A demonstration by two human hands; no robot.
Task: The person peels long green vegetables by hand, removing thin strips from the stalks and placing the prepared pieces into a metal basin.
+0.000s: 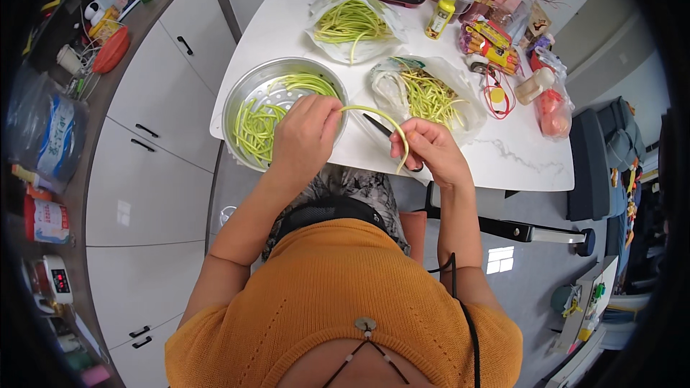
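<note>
A long, curved green garlic scape (379, 111) is stretched between my two hands. My left hand (305, 133) is closed on one end, above the rim of a round metal colander (237, 90). My right hand (431, 149) pinches the stem near its other end, over the front of the table. Beneath the right fingers, a black-handled tool (377, 125) shows in part; its kind is hidden. Short cut pieces (257, 129) lie at the left inside the colander, with longer stems (309, 85) at its far side.
Two plastic bags of garlic scapes, one at the back (352, 21) and one to the right (431, 97), lie on the white table (503, 158). A yellow bottle (440, 18), snack packs (492, 43) and a bag of red fruit (553, 111) crowd the right side. White cabinets (151, 194) line the left.
</note>
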